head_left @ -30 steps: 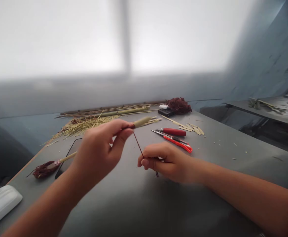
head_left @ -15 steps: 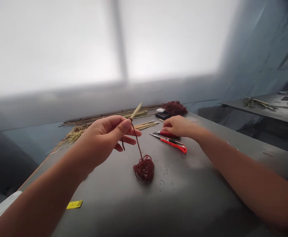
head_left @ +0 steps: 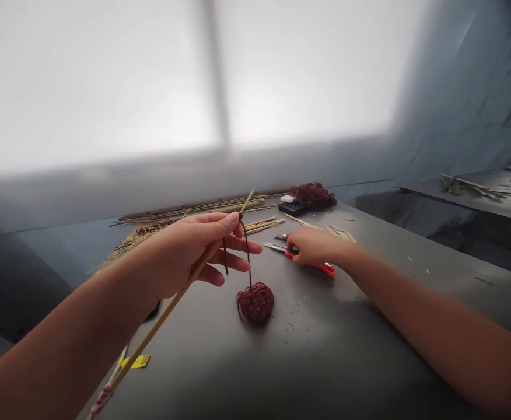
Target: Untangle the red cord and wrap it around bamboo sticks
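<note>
My left hand [head_left: 194, 242] pinches a long pale stick [head_left: 159, 324] between thumb and forefinger, its other fingers loosely spread. The stick's pointed tip rises beyond the thumb, and its lower end slants down past my wrist. Dark red cord [head_left: 247, 251] is looped round it near the tip. One strand runs down to a small tangle of the same cord [head_left: 255, 304] on the table; a short end hangs free. My right hand [head_left: 314, 245] closes over an orange-red utility knife [head_left: 326, 269] lying on the table, hiding its middle. Just behind lies a second cutting tool [head_left: 280, 237], partly covered.
Behind my hands lie pale sticks [head_left: 262, 226], a heap of dry stalks [head_left: 137, 239], a black box [head_left: 291, 207] and a larger dark red cord bundle [head_left: 313, 195]. A yellow tag [head_left: 140, 361] lies at the front left. Another table [head_left: 492, 201] stands at the right.
My right hand has moved nearer, from the rear cutting tool onto the utility knife. The left hand has turned and shifted slightly right, showing the stick's long lower part.
</note>
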{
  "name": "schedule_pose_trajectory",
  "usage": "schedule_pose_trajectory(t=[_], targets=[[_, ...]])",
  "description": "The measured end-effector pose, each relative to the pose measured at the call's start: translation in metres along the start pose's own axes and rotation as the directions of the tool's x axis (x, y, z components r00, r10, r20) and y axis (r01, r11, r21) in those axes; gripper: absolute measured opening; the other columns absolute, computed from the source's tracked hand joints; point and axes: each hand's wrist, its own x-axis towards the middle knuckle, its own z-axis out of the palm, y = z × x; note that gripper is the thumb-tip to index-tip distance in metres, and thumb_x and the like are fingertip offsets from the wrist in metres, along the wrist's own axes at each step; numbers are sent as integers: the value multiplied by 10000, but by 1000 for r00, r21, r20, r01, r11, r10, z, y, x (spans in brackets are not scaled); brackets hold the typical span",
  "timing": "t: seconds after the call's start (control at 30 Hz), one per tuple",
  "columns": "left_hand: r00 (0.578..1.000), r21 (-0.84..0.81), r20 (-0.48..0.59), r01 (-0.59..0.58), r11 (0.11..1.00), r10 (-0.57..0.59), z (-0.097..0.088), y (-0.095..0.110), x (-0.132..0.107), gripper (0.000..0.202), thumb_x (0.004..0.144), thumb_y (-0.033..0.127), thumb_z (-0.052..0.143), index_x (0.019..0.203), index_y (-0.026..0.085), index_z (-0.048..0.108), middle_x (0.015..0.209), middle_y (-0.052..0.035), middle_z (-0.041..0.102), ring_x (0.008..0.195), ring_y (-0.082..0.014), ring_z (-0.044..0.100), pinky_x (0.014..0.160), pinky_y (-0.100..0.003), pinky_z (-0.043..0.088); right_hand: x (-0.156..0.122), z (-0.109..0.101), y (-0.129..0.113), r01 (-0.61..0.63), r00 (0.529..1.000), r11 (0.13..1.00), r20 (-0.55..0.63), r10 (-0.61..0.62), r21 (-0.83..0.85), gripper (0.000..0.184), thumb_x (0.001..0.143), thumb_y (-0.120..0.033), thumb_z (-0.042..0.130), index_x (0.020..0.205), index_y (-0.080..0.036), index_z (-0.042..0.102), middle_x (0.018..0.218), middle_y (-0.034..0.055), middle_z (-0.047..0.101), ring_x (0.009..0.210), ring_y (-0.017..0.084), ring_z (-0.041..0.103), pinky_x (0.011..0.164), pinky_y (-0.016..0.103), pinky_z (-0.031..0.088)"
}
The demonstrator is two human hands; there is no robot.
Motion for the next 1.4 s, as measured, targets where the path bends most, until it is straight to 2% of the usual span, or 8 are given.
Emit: schedule_pose_trajectory(t=[0.17, 0.33, 0.67, 0.8, 0.9, 1.17, 1.27, 1.4], targets=[[999, -106, 6, 38, 994, -38, -3, -11, 2, 249, 943, 362, 580, 786, 174, 623, 1045, -104, 738, 655, -140, 693, 394, -162, 469, -9, -3, -14, 41, 998, 999, -40, -41, 14, 128, 728, -155, 650, 853, -153, 621, 948, 127, 661, 795, 233, 590, 576, 276, 317], [995, -231, -71, 49, 972, -67, -8, -29, 2, 209, 948, 351, 570, 861, 186, 664, 1107, -37, 620, 649, -102, 648, 362, -158, 469, -20, -8, -31, 158, 969, 986, -197, -146, 45, 162, 810, -76, 476, 830, -198, 581, 837, 47, 651, 733, 180, 533, 606, 280, 286], [984, -444, 39, 172, 879, -173, -5, -59, 10, 199, 947, 344, 582, 850, 185, 652, 871, 21, 540, 548, -65, 564, 333, -141, 439, -29, 15, -52, 468, 795, 882, -463, -392, 58, 236, 734, -49, 473, 844, -167, 645, 758, 36, 589, 708, 169, 464, 700, 308, 325], [978, -528, -15, 169, 832, -208, -8, -72, 18, 267, 996, 314, 499, 834, 160, 645, 835, -21, 626, 591, -93, 618, 543, -222, 587, -35, 14, -54, 603, 720, 783, -527, -452, 152, 286, 710, -51, 458, 876, -159, 665, 729, 28, 579, 670, 154, 467, 659, 293, 327], [981, -604, 8, 159, 781, -194, -6, -82, 23, 332, 1011, 287, 466, 747, 153, 617, 779, -49, 663, 687, -135, 670, 745, -289, 602, -39, 14, -57, 606, 732, 776, -505, -458, 174, 267, 728, -64, 449, 856, -156, 665, 715, 37, 582, 655, 160, 476, 625, 296, 307], [970, -549, 171, 240, 800, -174, 10, -100, 26, 444, 1032, 421, 300, 763, 175, 553, 674, -47, 657, 618, -190, 703, 709, -319, 552, -40, 18, -60, 618, 715, 771, -516, -472, 151, 224, 763, -84, 447, 824, -173, 644, 693, 31, 566, 626, 156, 435, 602, 298, 277], [970, -492, 217, 208, 845, -113, 13, -102, 25, 520, 1034, 450, 211, 756, 178, 555, 555, -28, 604, 396, -117, 541, 549, -262, 507, -43, 17, -61, 647, 701, 744, -512, -496, 166, 231, 771, -76, 435, 820, -169, 640, 694, 33, 566, 623, 153, 438, 598, 293, 286], [993, -621, 64, 121, 775, -104, 14, -101, 26, 447, 1029, 394, 342, 700, 174, 549, 572, 49, 499, 320, -16, 222, 340, -146, 288, -46, 17, -63, 650, 706, 739, -504, -498, 180, 267, 745, -49, 430, 849, -170, 644, 687, 27, 564, 619, 151, 444, 607, 288, 305]])
